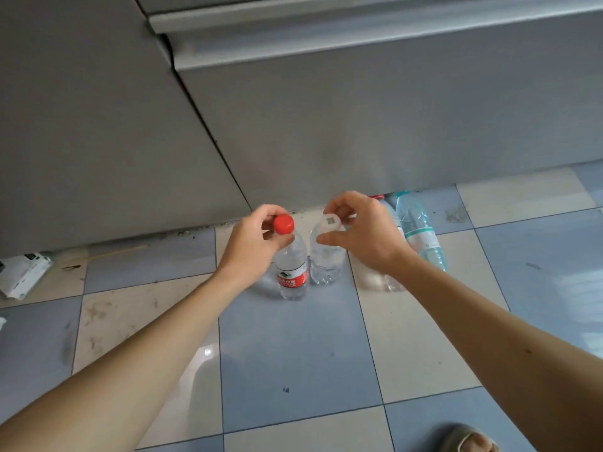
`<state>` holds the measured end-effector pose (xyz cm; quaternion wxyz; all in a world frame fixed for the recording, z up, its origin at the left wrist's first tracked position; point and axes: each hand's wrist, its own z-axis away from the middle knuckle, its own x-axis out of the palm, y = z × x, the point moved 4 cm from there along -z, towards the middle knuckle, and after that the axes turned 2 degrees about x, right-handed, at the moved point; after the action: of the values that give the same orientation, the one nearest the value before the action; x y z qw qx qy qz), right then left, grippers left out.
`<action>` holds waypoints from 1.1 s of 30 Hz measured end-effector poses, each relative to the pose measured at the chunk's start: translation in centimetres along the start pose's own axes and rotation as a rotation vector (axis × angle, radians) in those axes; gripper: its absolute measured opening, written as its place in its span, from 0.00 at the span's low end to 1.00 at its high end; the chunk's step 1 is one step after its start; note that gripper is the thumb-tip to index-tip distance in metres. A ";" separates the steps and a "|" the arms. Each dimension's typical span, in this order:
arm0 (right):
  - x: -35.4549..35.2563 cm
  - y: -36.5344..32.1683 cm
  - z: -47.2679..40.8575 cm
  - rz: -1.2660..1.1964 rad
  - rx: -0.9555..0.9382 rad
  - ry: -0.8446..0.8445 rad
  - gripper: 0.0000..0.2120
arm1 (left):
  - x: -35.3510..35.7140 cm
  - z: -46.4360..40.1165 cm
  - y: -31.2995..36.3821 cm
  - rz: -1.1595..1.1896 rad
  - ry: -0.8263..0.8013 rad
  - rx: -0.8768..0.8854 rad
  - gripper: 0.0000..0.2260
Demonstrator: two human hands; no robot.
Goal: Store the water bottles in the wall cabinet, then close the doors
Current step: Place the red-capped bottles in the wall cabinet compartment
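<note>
Both hands down at floor level, each pinching a bottle at the neck. Left hand has fingers closed around the red-cap bottle just under the cap; right hand grips the white-cap bottle the same way. Both bottles upright on the tiled floor, nearly touching, close to the grey cabinet front. More bottles behind the right hand. Thin clear PET, looks full: moderately heavy, walls flex, smooth. Neck ring is the stiff spot; for a lift I'd wrap the body at the label instead.
</note>
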<state>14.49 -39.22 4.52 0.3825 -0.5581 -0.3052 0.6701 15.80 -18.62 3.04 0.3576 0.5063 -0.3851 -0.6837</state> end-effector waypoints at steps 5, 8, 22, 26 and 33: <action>-0.7 -1.5 -0.5 0.167 -0.127 0.023 0.19 | -0.8 1.5 0.4 -0.067 0.051 0.109 0.16; -0.8 -1.4 -1.0 0.183 -0.141 0.038 0.18 | -1.0 1.7 0.3 -0.080 0.109 0.131 0.16; -0.6 -0.4 -0.8 0.092 -0.132 0.013 0.18 | -1.2 1.8 0.1 -0.077 0.074 0.158 0.16; 0.1 1.5 -0.8 0.044 -0.068 -0.022 0.28 | -0.6 2.4 -1.2 -0.049 0.108 0.146 0.20; 4.3 9.6 1.2 -0.176 0.274 -0.122 0.44 | 1.7 3.3 -7.8 -0.014 0.156 -0.155 0.35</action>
<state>11.28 -40.59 -5.50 0.4930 -0.4303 -0.2812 0.7019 11.39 -16.08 -4.01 0.4198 0.5314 -0.2987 -0.6724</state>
